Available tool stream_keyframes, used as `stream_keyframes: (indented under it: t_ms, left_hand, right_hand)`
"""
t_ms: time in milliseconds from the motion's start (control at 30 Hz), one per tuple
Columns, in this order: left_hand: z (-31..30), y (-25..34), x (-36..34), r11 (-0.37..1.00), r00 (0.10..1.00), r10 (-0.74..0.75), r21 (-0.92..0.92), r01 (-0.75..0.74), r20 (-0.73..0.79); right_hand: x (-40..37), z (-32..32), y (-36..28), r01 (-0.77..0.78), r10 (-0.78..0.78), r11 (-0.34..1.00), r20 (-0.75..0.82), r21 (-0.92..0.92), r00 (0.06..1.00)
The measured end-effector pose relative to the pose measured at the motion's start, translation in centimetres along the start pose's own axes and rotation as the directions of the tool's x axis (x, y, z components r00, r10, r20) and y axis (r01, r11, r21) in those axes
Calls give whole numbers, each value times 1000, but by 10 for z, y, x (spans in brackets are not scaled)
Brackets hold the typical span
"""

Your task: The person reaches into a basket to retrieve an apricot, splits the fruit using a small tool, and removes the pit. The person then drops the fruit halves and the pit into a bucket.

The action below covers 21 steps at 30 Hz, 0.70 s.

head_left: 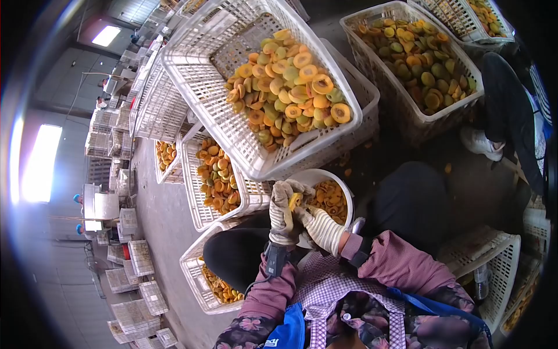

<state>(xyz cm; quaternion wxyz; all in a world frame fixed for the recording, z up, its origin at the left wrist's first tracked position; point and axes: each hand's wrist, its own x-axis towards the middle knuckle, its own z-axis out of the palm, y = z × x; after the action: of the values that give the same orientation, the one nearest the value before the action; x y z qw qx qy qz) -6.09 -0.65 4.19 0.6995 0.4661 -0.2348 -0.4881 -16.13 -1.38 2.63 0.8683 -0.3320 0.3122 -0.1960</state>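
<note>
In front of my lap, both hands are together in striped, soiled work gloves. My left hand (282, 215) is closed round a small yellow-orange fruit piece (295, 200), which looks like an apricot or peach half. Against it from the right presses my right hand (324, 228), its fingers bent; whatever they grip is hidden. Just behind the hands stands a round white bucket (351, 203) with orange fruit pieces (329, 200) inside. Above it a large white crate (174, 55) is tilted towards me, heaped with halved fruit (285, 87), some halves showing brown pit hollows.
More fruit-filled crates stand at left (192, 195), lower left (195, 273) and upper right (421, 119). Another white crate (508, 262) lies at right with a bottle (481, 282). A co-worker's shoe (482, 143) rests nearby. Fruit scraps dot the floor; stacked crates (136, 317) line the far left.
</note>
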Motion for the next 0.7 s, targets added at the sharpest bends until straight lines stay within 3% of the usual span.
stream_keyframes:
  t_ms: [33, 100, 133, 167, 233, 267, 300, 333, 367, 400, 433, 467, 500, 533, 567, 600, 667, 700]
  left_hand:
    - [5, 4, 0, 1000, 1000, -2, 1, 2, 4]
    - [16, 12, -3, 962, 997, -59, 263, 68, -43]
    - [20, 13, -6, 955, 986, -62, 278, 103, -152]
    - [15, 13, -7, 956, 986, -56, 276, 97, -155]
    - [1, 18, -9, 970, 997, 36, 236, -52, 72]
    - [-3, 23, -10, 890, 995, 40, 449, -75, 86]
    - [-3, 25, -7, 908, 973, 32, 401, -124, 227]
    - [-15, 21, -6, 829, 971, 36, 536, -161, 235]
    - [-27, 17, -7, 730, 970, 34, 657, -189, 241]
    - [-1, 51, 0, 726, 881, -258, 681, -94, 397]
    - [-8, 42, -11, 897, 955, -237, 418, 144, 180]
    - [-15, 37, -4, 952, 997, -78, 294, 82, -25]
    - [-18, 36, 8, 983, 969, 59, 185, -14, -242]
    - [-20, 41, 18, 983, 969, 63, 183, -19, -238]
    - [-23, 51, 31, 992, 952, 116, -18, -126, -283]
    - [-27, 62, 45, 949, 930, 154, -213, -233, -335]
    - [-29, 76, 81, 721, 876, 181, -546, -427, -447]
    - [-41, 62, 103, 744, 929, 149, -581, -331, -339]
  right_hand:
    - [6, -4, 9, 25, -25, 995, 2, -92, 1000]
    - [3, -8, 5, 49, -49, 981, 6, -187, 999]
    - [-9, -6, -20, 62, -83, 845, -15, -531, 996]
    - [-15, -4, -34, 59, -123, 594, -18, -802, 992]
    - [-14, 2, -17, 78, -137, 572, -2, -816, 991]
    - [-2, -1, 5, 203, -204, 649, 89, -733, 975]
    - [4, -2, 21, 319, -277, 708, 167, -630, 946]
    - [1, 0, 23, 329, -265, 836, 202, -439, 943]
    - [0, -1, 23, 322, -255, 837, 205, -441, 945]
    - [-1, 0, 17, 215, -134, 882, 214, -420, 968]
    - [-2, 3, 14, 104, -11, 910, 226, -402, 974]
    - [5, 6, 40, 158, -128, 958, 140, -238, 982]
    - [-2, 6, 26, 164, -132, 955, 144, -246, 981]
    - [-16, 9, 1, -135, 154, 976, 102, -172, 983]
    - [-21, 9, -14, -421, 428, 903, 82, -84, 900]
    - [-20, 13, -7, -371, 371, 926, 14, 66, 928]
    - [-11, 10, -4, -353, 358, 926, -14, 131, 934]
    - [-6, 8, -4, -342, 355, 920, -39, 192, 934]
